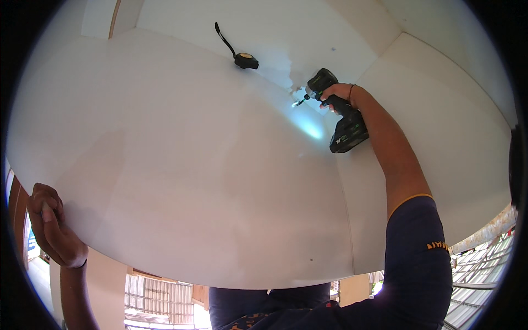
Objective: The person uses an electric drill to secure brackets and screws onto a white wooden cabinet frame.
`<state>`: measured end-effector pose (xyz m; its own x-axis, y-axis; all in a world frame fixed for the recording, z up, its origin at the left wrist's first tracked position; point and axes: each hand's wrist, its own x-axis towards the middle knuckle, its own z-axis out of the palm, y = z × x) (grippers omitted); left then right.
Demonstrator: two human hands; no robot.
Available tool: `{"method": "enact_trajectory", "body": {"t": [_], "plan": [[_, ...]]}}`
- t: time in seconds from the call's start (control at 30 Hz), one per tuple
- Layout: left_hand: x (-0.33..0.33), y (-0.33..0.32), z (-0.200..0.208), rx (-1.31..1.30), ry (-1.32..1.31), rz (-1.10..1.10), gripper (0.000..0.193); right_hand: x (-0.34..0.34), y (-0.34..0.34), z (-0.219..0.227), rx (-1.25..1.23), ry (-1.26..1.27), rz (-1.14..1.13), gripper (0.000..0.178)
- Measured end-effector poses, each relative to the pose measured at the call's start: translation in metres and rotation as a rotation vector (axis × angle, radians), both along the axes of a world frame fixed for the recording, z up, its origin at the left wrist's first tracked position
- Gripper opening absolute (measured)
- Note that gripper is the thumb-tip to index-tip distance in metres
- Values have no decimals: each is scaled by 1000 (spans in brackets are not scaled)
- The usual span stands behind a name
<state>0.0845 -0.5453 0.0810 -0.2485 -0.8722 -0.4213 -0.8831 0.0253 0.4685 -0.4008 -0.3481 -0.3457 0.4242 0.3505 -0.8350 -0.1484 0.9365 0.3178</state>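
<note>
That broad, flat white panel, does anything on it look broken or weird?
Nothing plainly looks broken or spilled. One tiny, dark, roundish speck sits near the closest edge of the white panel, odd on such a plain surface; I can't tell what it is.

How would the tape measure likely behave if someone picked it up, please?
The tape measure looks compact and blocky, so it seems stiff and unlikely to roll. Its thin, curved strap would probably dangle.
</note>
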Motion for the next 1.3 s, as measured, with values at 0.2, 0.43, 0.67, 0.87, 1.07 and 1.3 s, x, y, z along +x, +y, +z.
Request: {"method": "enact_trajectory", "body": {"t": [0.2, 0.43, 0.67, 0.87, 1.07, 1.3], "plan": [[1, 3, 4, -5, 15, -50, 13, 1, 5, 6, 2, 37, -87, 28], [6, 11, 1, -39, -12, -159, 14, -1, -9, 21, -76, 38, -67, 28], [7, 16, -3, -35, -15, -142, 15, -4, -1, 12, -60, 48, -41, 26], [8, 22, -4, -35, 15, -80, 15, -5, -3, 13, -62, 34, -33, 25], [17, 36, -7, -42, 20, -60, 14, -7, -6, 10, -81, 45, 27, 22], [15, 40, -11, -40, 36, -43, 13, -13, -4, 8, -52, 58, 15, 19]]}}
